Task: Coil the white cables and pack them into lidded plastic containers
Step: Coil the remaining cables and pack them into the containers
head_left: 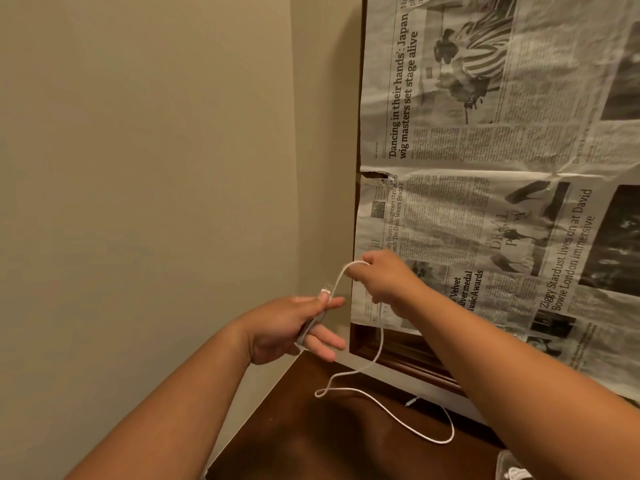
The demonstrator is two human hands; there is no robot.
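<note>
A thin white cable (381,344) runs from my left hand (294,329) up to my right hand (384,282), then hangs down in a loose loop onto the dark wooden table (311,438). My left hand pins the cable's plug end under its thumb, with a few turns wound round its fingers. My right hand, higher and to the right, pinches the cable at the top of its arc. The cable's free end lies on the table near the frame's lower edge.
A beige wall fills the left side. A sheet of newspaper (485,168) covers a dark-framed surface on the right. At the bottom right corner sits part of a clear plastic container (512,469).
</note>
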